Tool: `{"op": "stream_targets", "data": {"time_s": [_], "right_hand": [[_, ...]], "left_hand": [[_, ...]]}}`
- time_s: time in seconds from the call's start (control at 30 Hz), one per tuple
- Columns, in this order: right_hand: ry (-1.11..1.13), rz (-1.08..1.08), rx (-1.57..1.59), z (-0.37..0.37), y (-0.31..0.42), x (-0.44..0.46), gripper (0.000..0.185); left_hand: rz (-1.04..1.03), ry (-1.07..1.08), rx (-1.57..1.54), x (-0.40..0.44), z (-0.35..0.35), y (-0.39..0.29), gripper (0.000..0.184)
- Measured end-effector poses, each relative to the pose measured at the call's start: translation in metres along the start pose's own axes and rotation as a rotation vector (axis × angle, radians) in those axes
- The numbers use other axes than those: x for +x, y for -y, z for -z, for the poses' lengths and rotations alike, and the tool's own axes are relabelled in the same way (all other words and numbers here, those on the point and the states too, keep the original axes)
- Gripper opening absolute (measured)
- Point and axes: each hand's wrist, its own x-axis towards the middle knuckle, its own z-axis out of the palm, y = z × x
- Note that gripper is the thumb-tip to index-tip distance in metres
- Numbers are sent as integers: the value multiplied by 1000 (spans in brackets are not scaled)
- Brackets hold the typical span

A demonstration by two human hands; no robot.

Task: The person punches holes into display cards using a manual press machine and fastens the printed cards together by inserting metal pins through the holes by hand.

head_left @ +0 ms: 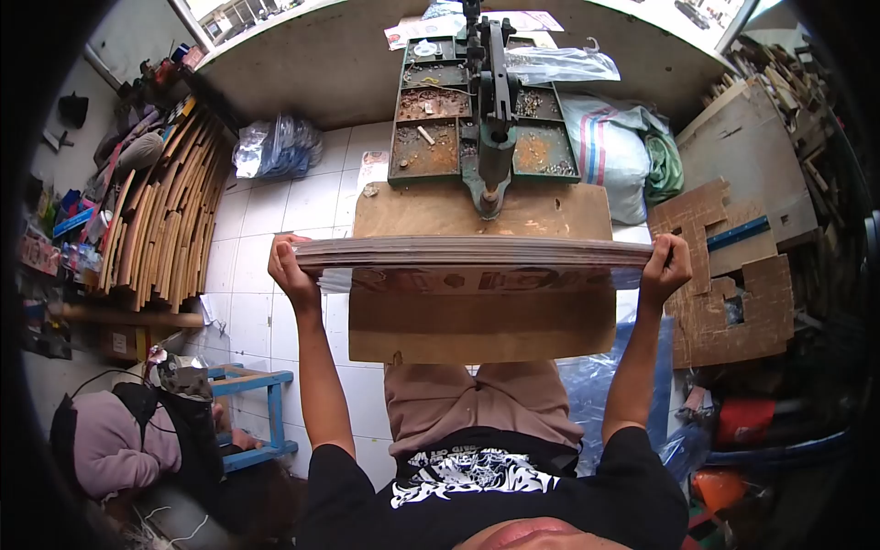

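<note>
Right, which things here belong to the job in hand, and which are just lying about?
Likely the job:
stack of sheets, gripped by left hand and right hand
wooden board
upright press

Apparently lying about:
wooden strips
striped sack
blue stool

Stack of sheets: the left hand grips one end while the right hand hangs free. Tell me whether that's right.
The right hand isn't free: the head view shows it gripping the stack of sheets at the other end. The left hand does grip one end.

Left hand (291,264) and right hand (668,266) grip stacked sheets (477,252) over a wooden board (481,325).
A metal press (496,156) stands beyond, between compartmented trays (440,160).
</note>
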Motion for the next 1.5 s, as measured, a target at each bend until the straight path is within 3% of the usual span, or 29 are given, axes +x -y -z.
{"op": "stream_targets", "data": {"time_s": [0.1, 0.17, 0.23, 0.3, 0.37, 0.47, 0.5, 0.6, 0.77, 0.83, 0.9, 0.97, 1.03, 1.13, 1.2, 1.3, 1.5], "right_hand": [[-77, 20, -17, -9, 5, 9, 20], [-80, -33, -41, -5, 10, 5, 21], [-116, 3, -62, -3, 14, 10, 23], [9, -95, -129, 4, 22, 15, 24], [79, -159, -171, 9, 29, 25, 25], [479, -362, -420, 7, 36, 34, 32], [478, -364, -421, 6, 34, 33, 32], [630, -358, -468, -8, 8, 18, 31], [616, -219, -552, -15, 6, 17, 25], [481, -135, -357, -16, 10, 28, 22], [497, -101, -286, -16, 20, 34, 20], [605, -100, 8, -17, 49, 35, 18], [797, -113, 225, -25, 80, 28, 12], [1003, -59, 543, -54, 114, -1, 12], [1151, -77, 588, -73, 141, -15, 14], [1156, 46, 691, -106, 165, -36, 17], [1088, 138, 798, -140, 157, -71, 20]], "left_hand": [[-34, -47, -47, 12, -13, -2, 56], [63, 42, 73, 11, 0, -9, 57], [-8, 42, 148, 15, 3, -12, 59], [-144, 36, 310, 22, 3, -18, 64], [-122, 88, 324, 30, 4, -28, 65], [338, 378, 506, 40, 15, -18, 67], [410, 431, 565, 42, 18, -4, 69], [444, 483, 657, 40, 17, 25, 74], [494, 544, 914, 40, -6, 16, 83], [481, 575, 993, 39, -12, 15, 81], [454, 621, 1078, 38, -17, 5, 80], [430, 586, 1131, 42, -23, -15, 75], [216, 486, 1097, 49, -30, -18, 63], [-6, 471, 798, 49, -64, -42, 46], [-26, 576, 642, 43, -99, -47, 40], [-38, 713, 533, 32, -149, -35, 35], [-165, 613, 416, 15, -182, 42, 26]]}}
